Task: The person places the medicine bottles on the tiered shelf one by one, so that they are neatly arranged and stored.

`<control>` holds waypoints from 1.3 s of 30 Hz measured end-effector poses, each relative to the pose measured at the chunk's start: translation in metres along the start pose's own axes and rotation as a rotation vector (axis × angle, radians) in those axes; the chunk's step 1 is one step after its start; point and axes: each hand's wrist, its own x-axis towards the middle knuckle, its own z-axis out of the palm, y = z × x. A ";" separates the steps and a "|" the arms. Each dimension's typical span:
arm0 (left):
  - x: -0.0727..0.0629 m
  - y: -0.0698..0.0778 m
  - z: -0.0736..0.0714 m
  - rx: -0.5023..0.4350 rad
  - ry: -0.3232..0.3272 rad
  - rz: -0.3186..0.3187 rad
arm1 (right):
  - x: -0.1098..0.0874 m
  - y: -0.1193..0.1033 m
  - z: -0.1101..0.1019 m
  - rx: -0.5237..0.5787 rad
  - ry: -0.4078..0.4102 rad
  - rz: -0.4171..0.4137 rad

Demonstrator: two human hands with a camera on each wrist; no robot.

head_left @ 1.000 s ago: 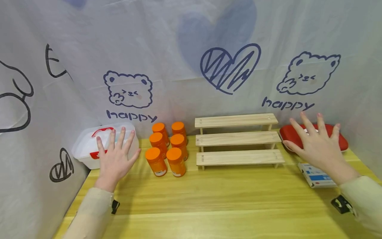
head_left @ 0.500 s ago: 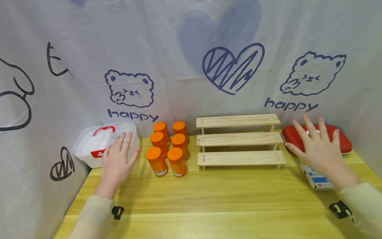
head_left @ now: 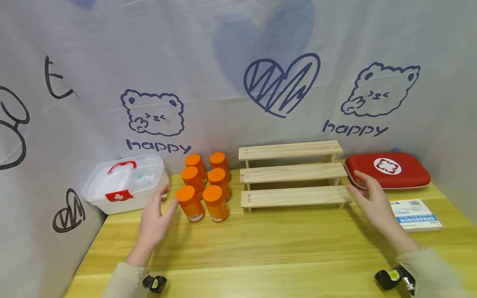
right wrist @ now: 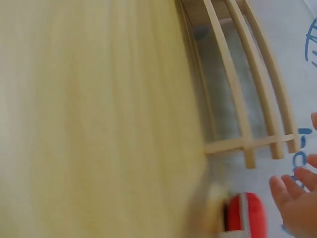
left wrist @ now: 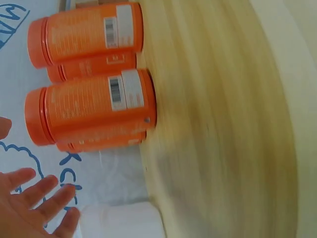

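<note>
Provisionally, the main hazard is on the left: in the head view the thumb of the left hand (head_left: 153, 221) appears just beside the cap of the front-left bottle (head_left: 191, 205). A sideways sweep at cap height could tip it, and since the six orange bottles (left wrist: 96, 106) stand upright in two close columns, one toppling would likely take a neighbour along. Backing off carelessly might instead nudge the white box (head_left: 143, 201) behind the fingers.

On the right, the three-step wooden shelf (head_left: 296, 198) looks light; a bump to its right end, near the thumb of the right hand (head_left: 376, 207), would probably skew it on the table (head_left: 261, 256). The red case (head_left: 406, 174) lies just behind that hand, and the carton (head_left: 419, 217) is partly covered by the forearm, so a low wrist could shove it.

Pose: both hands raised, reaching forward, thumbs inward. Left: thumb well apart from the fingers, nothing held; the left wrist view shows a gap to the bottles. Right: thumb and index apart, nothing held; the right wrist view, somewhat blurred, shows the fingertips clear of shelf and case.
</note>
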 end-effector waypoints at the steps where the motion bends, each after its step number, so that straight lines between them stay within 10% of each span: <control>1: -0.001 0.001 0.001 -0.031 -0.014 -0.022 | -0.001 0.001 0.004 0.039 0.007 0.024; 13: -0.001 0.004 0.019 -0.160 -0.114 -0.118 | -0.011 0.026 0.032 0.273 -0.009 0.289; 23: 0.001 0.004 0.026 -0.134 -0.168 -0.175 | -0.012 0.039 0.035 0.030 -0.128 0.259; 39: 0.000 0.017 0.028 -0.077 0.078 -0.185 | -0.012 0.041 0.033 0.029 -0.113 0.261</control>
